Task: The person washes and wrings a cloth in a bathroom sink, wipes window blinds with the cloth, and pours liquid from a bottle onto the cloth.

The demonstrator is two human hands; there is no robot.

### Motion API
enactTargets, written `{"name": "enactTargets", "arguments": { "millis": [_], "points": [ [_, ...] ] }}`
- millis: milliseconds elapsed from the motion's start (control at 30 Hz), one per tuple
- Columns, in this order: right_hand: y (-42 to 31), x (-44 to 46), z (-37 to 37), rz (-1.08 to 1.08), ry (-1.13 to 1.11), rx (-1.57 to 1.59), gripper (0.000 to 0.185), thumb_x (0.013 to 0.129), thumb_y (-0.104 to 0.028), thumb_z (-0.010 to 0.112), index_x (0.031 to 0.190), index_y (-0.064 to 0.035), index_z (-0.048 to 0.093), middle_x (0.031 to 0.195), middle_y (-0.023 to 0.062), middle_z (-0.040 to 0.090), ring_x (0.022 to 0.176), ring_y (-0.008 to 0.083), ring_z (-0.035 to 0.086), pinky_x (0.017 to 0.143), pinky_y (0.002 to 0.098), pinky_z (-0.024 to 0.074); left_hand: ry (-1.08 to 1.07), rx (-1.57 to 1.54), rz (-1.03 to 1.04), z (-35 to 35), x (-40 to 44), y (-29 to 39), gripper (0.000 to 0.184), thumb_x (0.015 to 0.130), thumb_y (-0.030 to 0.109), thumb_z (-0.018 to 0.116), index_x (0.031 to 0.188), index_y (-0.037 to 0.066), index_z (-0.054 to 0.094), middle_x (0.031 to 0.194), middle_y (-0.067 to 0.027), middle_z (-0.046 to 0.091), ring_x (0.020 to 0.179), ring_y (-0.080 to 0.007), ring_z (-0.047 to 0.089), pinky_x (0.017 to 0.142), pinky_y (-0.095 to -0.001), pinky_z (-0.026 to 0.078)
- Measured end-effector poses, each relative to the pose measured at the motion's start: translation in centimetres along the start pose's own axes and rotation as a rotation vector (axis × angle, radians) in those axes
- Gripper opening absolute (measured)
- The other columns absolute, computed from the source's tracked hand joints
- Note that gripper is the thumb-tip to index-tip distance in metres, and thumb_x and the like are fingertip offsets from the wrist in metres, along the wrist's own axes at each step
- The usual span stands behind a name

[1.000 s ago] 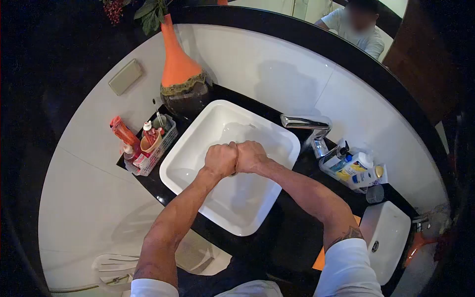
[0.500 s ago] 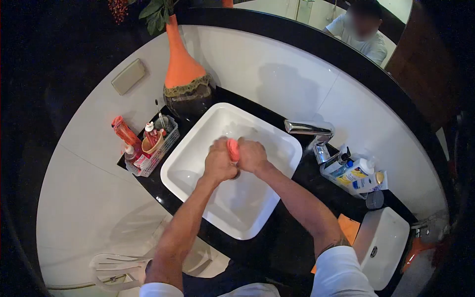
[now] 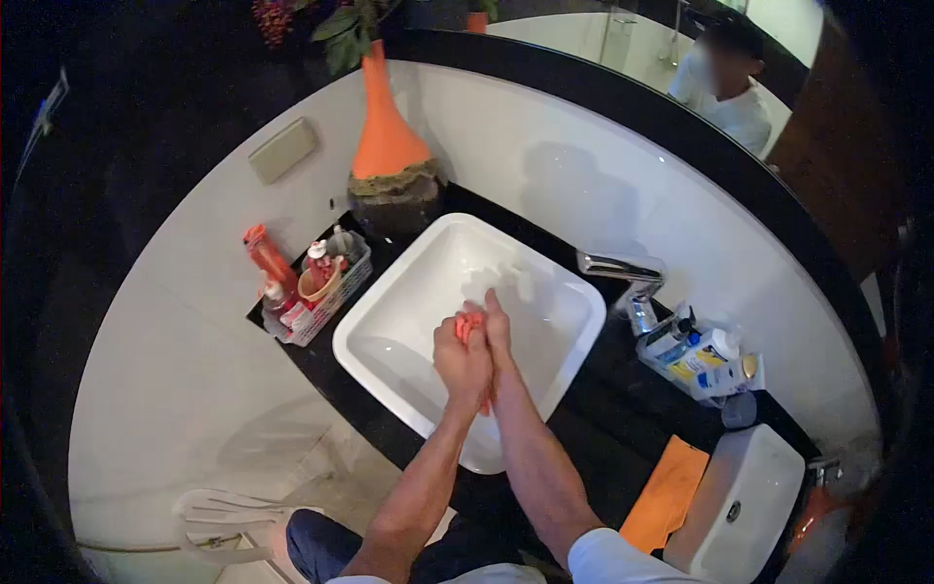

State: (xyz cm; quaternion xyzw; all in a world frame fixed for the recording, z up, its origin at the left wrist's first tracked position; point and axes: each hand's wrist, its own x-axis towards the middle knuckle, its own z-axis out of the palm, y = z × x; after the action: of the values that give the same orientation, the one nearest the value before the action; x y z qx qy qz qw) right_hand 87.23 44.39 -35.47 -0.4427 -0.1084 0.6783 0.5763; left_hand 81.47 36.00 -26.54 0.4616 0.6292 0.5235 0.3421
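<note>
Cloth (image 3: 471, 324), coral-pink, crumpled and bunched, is hanging over the white sink (image 3: 559, 341), left hand (image 3: 462, 365) curling closed around it, right hand (image 3: 498, 336) resting against it partly open, while bottles (image 3: 702, 358) on the right are showing yellow and blue markings, lettering unreadable.

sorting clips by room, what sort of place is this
Most likely a bathroom or washroom: a white basin with a chrome faucet beside it, and a cluster of bottles that look like toiletries.
</note>
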Motion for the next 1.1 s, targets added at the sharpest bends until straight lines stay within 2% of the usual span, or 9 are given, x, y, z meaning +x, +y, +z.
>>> {"name": "enactTargets", "arguments": {
  "millis": [100,233,367,567,700,833,1033,1067,1100],
  "points": [
    [-1.4,-9.7,4.1,0.025,-0.223,-0.087,0.05,0.095,-0.046,0.052,0.119,-0.0021,0.055,0.101,0.0075,0.061,0.091,0.0191,0.059,0.08,0.0323,0.0497,0.17,0.207,0.051,-0.2,3.2,-1.9,0.033,0.084,0.028,0.061,0.105,0.003,0.059,0.113,-0.0197,0.054,0.108,-0.0371,0.051,0.087,-0.0456,0.043],
    [-4.7,-10.8,2.2,-0.19,-0.166,-0.143,0.036,0.093,-0.036,0.06,0.114,-0.0061,0.059,0.103,0.0076,0.06,0.093,0.0173,0.059,0.08,0.0328,0.0498,-0.406,0.24,-0.124,-2.4,3.0,-0.5,0.068,0.086,0.036,0.059,0.144,0.011,0.034,0.138,-0.0231,0.042,0.135,-0.0363,0.029,0.104,-0.0473,0.031],
    [-11.7,-8.4,-2.2,-1.116,0.338,-1.378,0.041,0.083,-0.01,0.062,0.123,-0.0056,0.054,0.117,0.017,0.054,0.106,0.0335,0.054,0.089,0.0476,0.0444,-0.47,-0.282,-0.157,-5.1,3.1,-0.8,0.072,0.091,0.033,0.057,0.149,0.008,0.023,0.145,-0.0286,0.034,0.13,-0.0405,0.04,0.105,-0.0408,0.035],
    [-13.7,-7.0,-5.7,-0.781,0.546,-1.827,0.046,0.077,0.001,0.06,0.122,-0.0066,0.055,0.122,0.0225,0.049,0.112,0.0427,0.047,0.095,0.0496,0.04,-0.299,0.12,0.028,-11.0,4.5,-3.9,0.04,0.088,0.021,0.063,0.12,-0.002,0.058,0.115,-0.0201,0.063,0.111,-0.0245,0.059,0.096,-0.0333,0.044],
    [-12.6,2.1,1.3,-1.275,0.155,-1.311,0.043,0.075,0.004,0.059,0.117,-0.0044,0.057,0.121,0.0236,0.05,0.114,0.0379,0.048,0.097,0.0481,0.0395,-0.274,0.066,0.044,-12.9,3.8,-3.1,0.023,0.086,0.012,0.064,0.103,-0.003,0.066,0.095,-0.0138,0.07,0.093,-0.0208,0.066,0.085,-0.0315,0.049],
    [-6.8,12.7,8.2,-1.427,-0.383,-1.621,0.028,0.072,-0.008,0.063,0.1,-0.0089,0.068,0.105,0.0171,0.06,0.101,0.0376,0.054,0.089,0.0451,0.0443,-0.151,0.03,0.015,-14.0,3.8,-3.0,0.014,0.085,0.006,0.063,0.095,-0.003,0.068,0.087,-0.01,0.07,0.085,-0.0156,0.066,0.08,-0.028,0.049],
    [6.6,-6.5,11.8,-0.249,-0.761,-0.548,0.029,0.079,-0.012,0.066,0.107,-0.0069,0.06,0.106,0.0144,0.058,0.09,0.0301,0.057,0.081,0.0358,0.0489,0.15,-0.131,0.076,-16.6,6.5,-1.2,0.011,0.084,0.0,0.057,0.08,-0.002,0.066,0.079,-0.0072,0.069,0.073,-0.0125,0.062,0.068,-0.0268,0.048],
    [6.0,-8.1,9.4,-0.836,-0.813,-1.349,0.031,0.082,-0.011,0.061,0.111,-0.0026,0.056,0.114,0.0179,0.053,0.095,0.0351,0.057,0.086,0.0401,0.0496,0.165,-0.132,0.066,-16.7,6.7,-0.9,0.01,0.084,0.001,0.057,0.081,-0.002,0.066,0.079,-0.008,0.069,0.072,-0.0124,0.062,0.066,-0.0254,0.048],
    [5.1,-9.5,6.9,-0.827,-0.862,-1.456,0.031,0.081,-0.009,0.06,0.111,-0.001,0.056,0.114,0.0198,0.053,0.098,0.0384,0.056,0.086,0.0432,0.0491,0.145,-0.144,0.034,-16.9,6.5,-0.4,0.009,0.084,0.002,0.057,0.082,-0.002,0.066,0.078,-0.0085,0.068,0.071,-0.0127,0.063,0.064,-0.0247,0.048]
  ]
}}
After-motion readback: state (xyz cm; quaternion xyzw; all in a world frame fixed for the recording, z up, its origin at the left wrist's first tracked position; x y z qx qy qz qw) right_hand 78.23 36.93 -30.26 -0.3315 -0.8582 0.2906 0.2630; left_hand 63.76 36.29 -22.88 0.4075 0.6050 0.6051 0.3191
